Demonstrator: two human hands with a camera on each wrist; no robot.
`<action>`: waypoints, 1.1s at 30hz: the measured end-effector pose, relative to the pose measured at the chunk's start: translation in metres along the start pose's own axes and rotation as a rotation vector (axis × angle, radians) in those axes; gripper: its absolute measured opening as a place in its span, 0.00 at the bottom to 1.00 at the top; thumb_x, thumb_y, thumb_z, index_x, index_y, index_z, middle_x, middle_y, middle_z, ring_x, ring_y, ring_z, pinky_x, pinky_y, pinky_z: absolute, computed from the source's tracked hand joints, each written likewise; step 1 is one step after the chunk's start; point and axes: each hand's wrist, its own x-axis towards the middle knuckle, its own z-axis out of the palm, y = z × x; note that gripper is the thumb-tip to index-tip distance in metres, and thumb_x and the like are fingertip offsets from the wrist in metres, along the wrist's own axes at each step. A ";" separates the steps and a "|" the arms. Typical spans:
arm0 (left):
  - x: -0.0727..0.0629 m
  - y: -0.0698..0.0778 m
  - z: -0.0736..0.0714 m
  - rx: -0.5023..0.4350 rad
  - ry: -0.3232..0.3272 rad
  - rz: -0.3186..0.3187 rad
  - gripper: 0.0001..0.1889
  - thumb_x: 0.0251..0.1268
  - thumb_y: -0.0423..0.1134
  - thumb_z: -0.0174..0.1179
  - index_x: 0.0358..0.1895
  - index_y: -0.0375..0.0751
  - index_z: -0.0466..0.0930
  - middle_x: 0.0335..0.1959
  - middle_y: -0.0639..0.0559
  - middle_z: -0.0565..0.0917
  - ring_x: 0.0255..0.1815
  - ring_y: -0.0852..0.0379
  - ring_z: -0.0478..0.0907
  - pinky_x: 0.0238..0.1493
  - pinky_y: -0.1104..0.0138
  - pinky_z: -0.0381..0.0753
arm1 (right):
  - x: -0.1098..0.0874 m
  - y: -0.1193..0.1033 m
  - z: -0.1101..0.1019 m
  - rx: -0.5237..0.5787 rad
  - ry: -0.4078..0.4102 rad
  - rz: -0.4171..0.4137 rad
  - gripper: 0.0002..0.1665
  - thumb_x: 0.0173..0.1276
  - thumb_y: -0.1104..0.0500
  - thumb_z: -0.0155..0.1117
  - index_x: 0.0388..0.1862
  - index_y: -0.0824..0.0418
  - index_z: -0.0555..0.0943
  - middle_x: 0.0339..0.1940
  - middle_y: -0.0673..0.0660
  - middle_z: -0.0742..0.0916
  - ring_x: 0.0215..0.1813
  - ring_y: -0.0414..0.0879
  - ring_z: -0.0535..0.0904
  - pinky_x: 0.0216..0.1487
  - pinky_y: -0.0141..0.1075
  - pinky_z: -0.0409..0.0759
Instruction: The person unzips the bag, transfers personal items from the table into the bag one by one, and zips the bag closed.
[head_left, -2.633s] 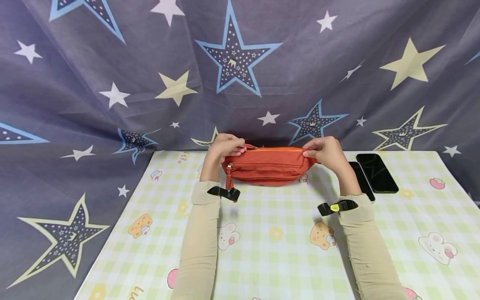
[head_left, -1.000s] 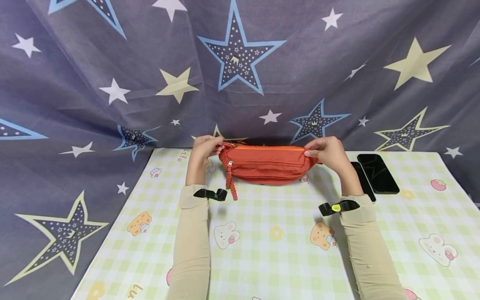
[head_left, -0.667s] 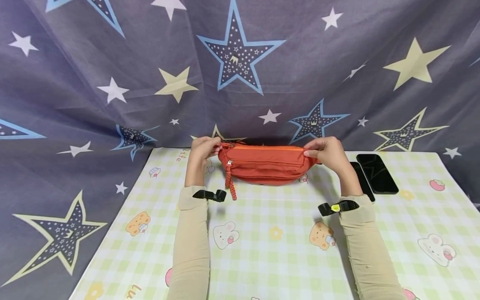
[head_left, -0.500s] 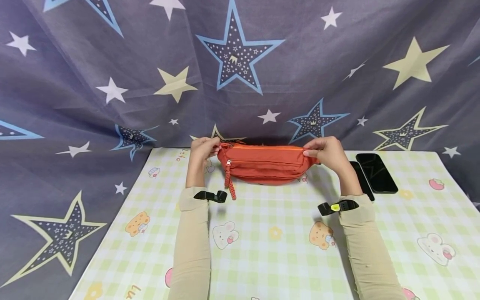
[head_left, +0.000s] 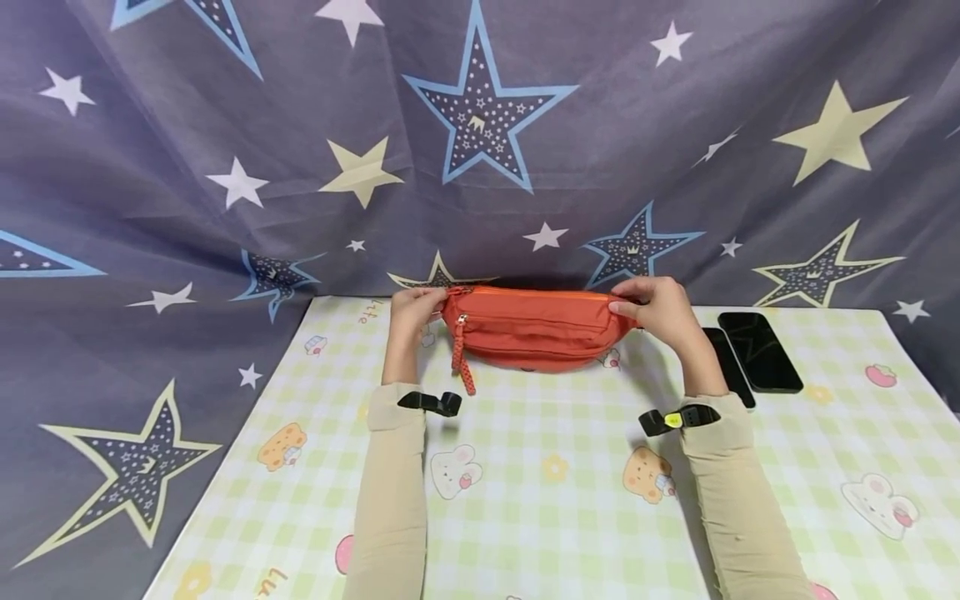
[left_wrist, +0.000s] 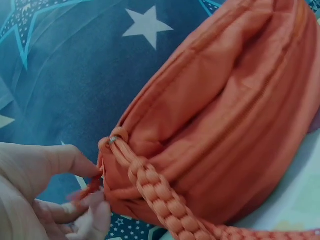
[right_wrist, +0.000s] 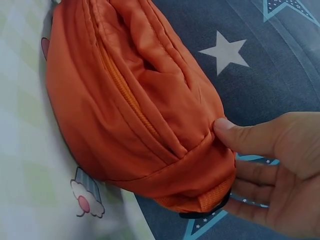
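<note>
A red-orange waist bag (head_left: 536, 337) stands near the table's back edge, its top zipper strip facing up. At its left end is my left hand (head_left: 415, 312). In the left wrist view, the thumb and fingers of my left hand (left_wrist: 45, 190) pinch a thin red zipper pull (left_wrist: 91, 186) at the bag's corner; the fingertips are blurred. A braided front zipper pull (left_wrist: 160, 200) hangs beside it. My right hand (head_left: 660, 312) grips the bag's right end. In the right wrist view, the right thumb presses the bag's (right_wrist: 130, 125) side, fingers behind it near a black strap fitting (right_wrist: 205, 214).
Two black phones, one at the right (head_left: 760, 352) and one partly hidden by my right wrist (head_left: 727, 367), lie side by side on the table. A checked cloth with cartoon prints covers the table (head_left: 555, 542). A grey star-print curtain (head_left: 480, 225) hangs right behind the bag.
My left hand has moved left along the bag's top to its left end, the top zipper slider going with it, then dipped a little lower. My right hand has kept its grip.
</note>
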 end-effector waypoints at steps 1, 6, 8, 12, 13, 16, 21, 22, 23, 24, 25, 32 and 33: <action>0.001 -0.002 0.000 0.007 -0.008 -0.007 0.12 0.67 0.34 0.63 0.49 0.31 0.83 0.48 0.44 0.86 0.43 0.55 0.85 0.53 0.64 0.87 | 0.000 0.000 -0.001 -0.009 -0.001 -0.004 0.17 0.70 0.58 0.71 0.54 0.66 0.86 0.49 0.68 0.89 0.43 0.56 0.86 0.30 0.31 0.80; 0.004 -0.009 -0.002 0.042 -0.077 -0.064 0.16 0.68 0.40 0.63 0.49 0.30 0.80 0.57 0.40 0.81 0.52 0.48 0.83 0.68 0.54 0.79 | -0.001 0.002 -0.004 -0.014 -0.047 0.036 0.25 0.72 0.54 0.69 0.60 0.69 0.81 0.56 0.70 0.86 0.50 0.59 0.84 0.34 0.32 0.81; 0.004 -0.011 -0.003 0.060 -0.106 -0.078 0.23 0.68 0.44 0.64 0.56 0.28 0.80 0.45 0.45 0.83 0.43 0.55 0.83 0.66 0.56 0.80 | -0.002 0.002 -0.005 -0.012 -0.055 0.077 0.26 0.72 0.51 0.69 0.59 0.69 0.82 0.53 0.70 0.87 0.45 0.55 0.85 0.33 0.31 0.81; 0.004 -0.013 -0.004 0.060 -0.144 -0.074 0.23 0.66 0.49 0.69 0.49 0.29 0.83 0.25 0.57 0.80 0.26 0.64 0.79 0.58 0.58 0.84 | -0.002 0.003 -0.003 0.000 -0.042 0.162 0.29 0.70 0.47 0.70 0.55 0.70 0.83 0.46 0.69 0.88 0.36 0.53 0.85 0.33 0.33 0.82; 0.004 -0.013 -0.005 0.055 -0.148 -0.072 0.21 0.65 0.49 0.70 0.44 0.31 0.83 0.23 0.59 0.79 0.24 0.65 0.79 0.56 0.58 0.85 | -0.002 0.004 -0.002 0.007 -0.042 0.181 0.29 0.70 0.46 0.71 0.55 0.70 0.83 0.45 0.69 0.88 0.36 0.53 0.86 0.33 0.34 0.83; 0.001 -0.013 -0.006 0.122 -0.116 -0.049 0.17 0.61 0.49 0.73 0.35 0.36 0.84 0.19 0.58 0.79 0.20 0.64 0.77 0.51 0.57 0.86 | -0.003 0.005 0.000 0.028 -0.043 0.214 0.28 0.69 0.46 0.71 0.53 0.69 0.84 0.42 0.67 0.89 0.37 0.56 0.86 0.33 0.34 0.83; -0.004 -0.009 -0.009 0.371 -0.033 0.045 0.20 0.59 0.53 0.74 0.28 0.38 0.87 0.16 0.51 0.81 0.21 0.53 0.81 0.43 0.50 0.86 | -0.001 0.006 0.003 0.048 -0.042 0.207 0.24 0.69 0.49 0.72 0.50 0.69 0.84 0.39 0.65 0.89 0.33 0.52 0.85 0.30 0.32 0.81; -0.005 -0.008 -0.010 0.381 -0.036 0.058 0.20 0.59 0.53 0.73 0.26 0.37 0.86 0.15 0.50 0.80 0.22 0.49 0.81 0.44 0.48 0.86 | -0.001 0.006 0.003 0.046 -0.040 0.203 0.24 0.69 0.49 0.72 0.50 0.69 0.84 0.38 0.66 0.89 0.31 0.49 0.84 0.30 0.32 0.81; -0.005 -0.007 -0.010 0.367 -0.052 0.060 0.20 0.60 0.53 0.73 0.25 0.39 0.84 0.17 0.50 0.80 0.25 0.48 0.82 0.47 0.47 0.86 | -0.001 0.006 0.003 0.045 -0.038 0.199 0.24 0.69 0.50 0.72 0.50 0.69 0.84 0.38 0.66 0.89 0.30 0.48 0.83 0.30 0.32 0.81; -0.006 -0.007 -0.010 0.343 -0.073 0.058 0.20 0.61 0.52 0.73 0.24 0.39 0.83 0.18 0.50 0.79 0.28 0.47 0.82 0.50 0.47 0.86 | -0.001 0.006 0.003 0.041 -0.033 0.195 0.24 0.69 0.50 0.71 0.51 0.69 0.84 0.38 0.67 0.89 0.29 0.46 0.83 0.30 0.33 0.81; -0.006 -0.006 -0.010 0.311 -0.097 0.049 0.19 0.61 0.51 0.72 0.23 0.40 0.81 0.21 0.51 0.79 0.30 0.48 0.82 0.54 0.47 0.86 | -0.002 0.006 0.003 0.036 -0.028 0.191 0.24 0.70 0.50 0.71 0.51 0.69 0.84 0.39 0.67 0.89 0.28 0.44 0.83 0.30 0.33 0.81; -0.008 -0.001 -0.003 0.170 -0.195 0.007 0.16 0.62 0.43 0.73 0.22 0.44 0.76 0.27 0.56 0.77 0.28 0.60 0.81 0.62 0.48 0.82 | -0.006 0.006 0.001 -0.082 0.069 0.187 0.28 0.70 0.45 0.69 0.52 0.69 0.85 0.42 0.70 0.89 0.37 0.59 0.87 0.30 0.34 0.78; -0.009 0.000 0.000 0.164 -0.200 0.015 0.17 0.62 0.42 0.73 0.21 0.44 0.74 0.25 0.57 0.76 0.26 0.61 0.80 0.60 0.49 0.83 | -0.006 0.007 -0.001 -0.100 0.085 0.193 0.29 0.70 0.44 0.69 0.53 0.69 0.85 0.42 0.70 0.89 0.38 0.60 0.87 0.30 0.35 0.78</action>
